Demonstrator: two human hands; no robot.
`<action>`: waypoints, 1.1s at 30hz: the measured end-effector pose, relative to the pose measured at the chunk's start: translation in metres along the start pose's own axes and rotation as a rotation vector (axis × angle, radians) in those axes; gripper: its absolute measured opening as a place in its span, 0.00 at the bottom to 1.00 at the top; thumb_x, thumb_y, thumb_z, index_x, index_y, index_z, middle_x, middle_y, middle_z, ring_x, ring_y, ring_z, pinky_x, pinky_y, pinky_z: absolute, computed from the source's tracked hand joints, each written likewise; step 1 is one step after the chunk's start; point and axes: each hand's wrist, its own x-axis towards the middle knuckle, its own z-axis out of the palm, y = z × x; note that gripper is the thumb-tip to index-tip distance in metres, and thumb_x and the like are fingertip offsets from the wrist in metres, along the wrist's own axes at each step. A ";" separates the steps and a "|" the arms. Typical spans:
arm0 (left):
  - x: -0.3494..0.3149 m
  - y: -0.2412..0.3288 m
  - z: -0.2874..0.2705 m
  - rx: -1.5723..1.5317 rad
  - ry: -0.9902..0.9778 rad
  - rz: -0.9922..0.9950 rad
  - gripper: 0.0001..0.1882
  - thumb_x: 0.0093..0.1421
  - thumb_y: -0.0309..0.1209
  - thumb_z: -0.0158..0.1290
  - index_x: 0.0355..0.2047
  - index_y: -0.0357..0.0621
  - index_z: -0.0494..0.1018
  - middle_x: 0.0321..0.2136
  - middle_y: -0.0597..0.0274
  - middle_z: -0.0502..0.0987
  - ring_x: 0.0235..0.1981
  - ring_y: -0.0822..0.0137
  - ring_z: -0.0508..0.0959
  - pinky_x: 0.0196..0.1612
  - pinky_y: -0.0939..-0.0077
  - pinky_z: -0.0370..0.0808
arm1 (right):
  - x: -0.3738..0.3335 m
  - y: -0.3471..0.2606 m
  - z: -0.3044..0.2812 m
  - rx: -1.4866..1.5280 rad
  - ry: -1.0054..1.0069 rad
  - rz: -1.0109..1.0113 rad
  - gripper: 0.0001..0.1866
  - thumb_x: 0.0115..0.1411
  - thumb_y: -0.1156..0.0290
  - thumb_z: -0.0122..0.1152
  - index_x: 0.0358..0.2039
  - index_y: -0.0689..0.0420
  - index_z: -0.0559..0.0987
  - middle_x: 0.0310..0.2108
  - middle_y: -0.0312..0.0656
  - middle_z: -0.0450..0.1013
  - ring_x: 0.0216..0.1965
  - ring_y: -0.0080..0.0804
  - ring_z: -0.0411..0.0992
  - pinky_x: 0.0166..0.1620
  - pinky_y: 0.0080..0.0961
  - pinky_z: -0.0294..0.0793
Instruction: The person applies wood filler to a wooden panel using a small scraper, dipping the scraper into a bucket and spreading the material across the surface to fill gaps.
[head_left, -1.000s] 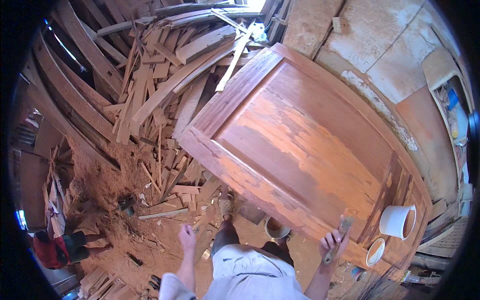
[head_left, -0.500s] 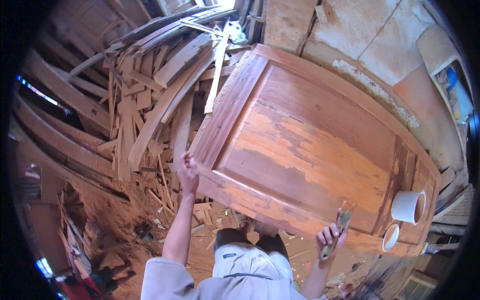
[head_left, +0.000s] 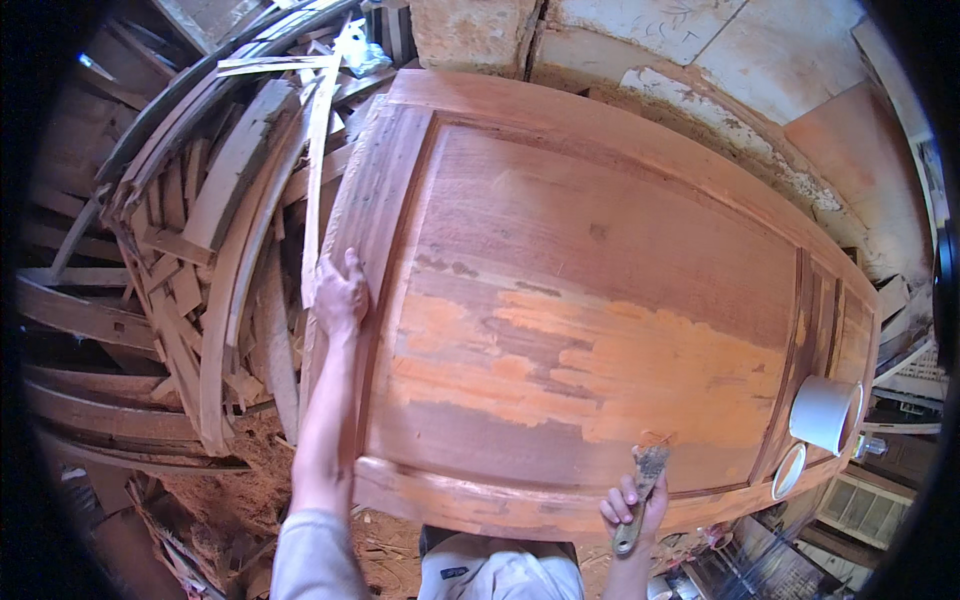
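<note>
A large reddish-brown panelled wooden door (head_left: 600, 215) lies before me, with patchy orange coating over its lower middle. My left hand (head_left: 341, 295) is at the door's left edge, thumb on the upper side and fingers curled over the rough edge. Lower right, my right hand (head_left: 640, 510) is closed round the handle of a paintbrush (head_left: 652, 463). Its bristles point away from me and carry orange at the tip, just over the door's near part. Whether they touch the wood I cannot tell.
On the door's right end stands a white tub (head_left: 822, 415), tilted in this view, beside a round white lid (head_left: 788, 472) with orange on it. Scrap timber (head_left: 235, 180) is heaped at the left. A stained wall (head_left: 640, 45) runs behind the door. Sawdust (head_left: 220, 510) covers the floor.
My left hand has moved farther up along the door's left edge. My right hand still holds the paintbrush, now more upright. The view has shifted closer over the door.
</note>
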 end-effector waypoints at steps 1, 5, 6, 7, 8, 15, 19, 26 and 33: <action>0.001 0.001 -0.005 0.024 -0.046 -0.023 0.37 0.67 0.59 0.37 0.56 0.35 0.67 0.50 0.33 0.74 0.50 0.38 0.76 0.52 0.49 0.72 | 0.009 0.004 0.006 0.034 0.020 0.012 0.30 0.72 0.45 0.36 0.66 0.48 0.63 0.24 0.39 0.69 0.14 0.27 0.60 0.21 0.29 0.62; 0.003 0.004 0.000 -0.042 -0.016 -0.029 0.33 0.69 0.55 0.35 0.56 0.39 0.68 0.46 0.33 0.76 0.48 0.36 0.76 0.51 0.46 0.71 | 0.060 0.027 0.032 0.014 0.100 0.007 0.28 0.72 0.45 0.39 0.57 0.54 0.69 0.30 0.39 0.69 0.15 0.27 0.61 0.21 0.27 0.62; 0.000 -0.001 0.005 -0.015 -0.039 -0.030 0.33 0.69 0.55 0.35 0.56 0.39 0.68 0.46 0.33 0.76 0.48 0.36 0.76 0.51 0.46 0.71 | 0.075 0.032 0.028 -0.059 0.072 0.006 0.26 0.72 0.45 0.39 0.52 0.55 0.69 0.30 0.38 0.67 0.15 0.27 0.61 0.21 0.26 0.62; 0.003 -0.009 0.002 0.005 -0.022 -0.058 0.32 0.70 0.55 0.34 0.55 0.39 0.68 0.46 0.33 0.76 0.48 0.35 0.76 0.51 0.45 0.71 | 0.087 0.042 0.034 -0.044 0.084 0.026 0.26 0.72 0.45 0.39 0.52 0.55 0.69 0.30 0.38 0.67 0.15 0.27 0.61 0.21 0.26 0.62; 0.007 -0.006 0.004 0.001 -0.006 -0.073 0.31 0.70 0.54 0.34 0.54 0.39 0.69 0.46 0.33 0.76 0.47 0.35 0.76 0.50 0.45 0.71 | 0.100 0.049 0.042 -0.204 0.097 -0.008 0.25 0.72 0.45 0.39 0.50 0.55 0.68 0.29 0.37 0.66 0.15 0.27 0.61 0.20 0.26 0.61; 0.005 0.014 -0.005 0.043 -0.065 -0.094 0.33 0.70 0.54 0.34 0.56 0.37 0.68 0.45 0.32 0.77 0.46 0.35 0.77 0.50 0.44 0.72 | 0.178 0.091 0.091 -1.225 0.217 -0.366 0.22 0.72 0.65 0.47 0.64 0.57 0.65 0.38 0.46 0.73 0.28 0.38 0.74 0.33 0.37 0.76; 0.006 0.007 -0.001 0.030 -0.026 -0.037 0.32 0.69 0.54 0.35 0.56 0.36 0.67 0.45 0.33 0.77 0.46 0.35 0.77 0.50 0.45 0.72 | 0.210 0.108 0.116 -1.859 0.164 -0.733 0.25 0.69 0.71 0.51 0.66 0.57 0.63 0.47 0.59 0.74 0.44 0.55 0.77 0.46 0.45 0.77; 0.004 0.007 -0.004 -0.001 -0.001 -0.021 0.33 0.69 0.54 0.36 0.56 0.35 0.67 0.47 0.33 0.76 0.48 0.35 0.76 0.51 0.46 0.71 | 0.238 0.133 0.123 -1.936 0.316 -0.636 0.25 0.69 0.70 0.50 0.66 0.50 0.65 0.38 0.59 0.73 0.38 0.58 0.75 0.40 0.48 0.75; 0.007 0.000 0.000 -0.006 0.097 0.035 0.33 0.69 0.55 0.36 0.53 0.36 0.68 0.43 0.32 0.77 0.45 0.34 0.77 0.49 0.44 0.71 | 0.219 0.110 0.138 -2.023 0.328 -0.332 0.23 0.68 0.71 0.51 0.64 0.53 0.68 0.38 0.60 0.74 0.37 0.59 0.75 0.41 0.49 0.74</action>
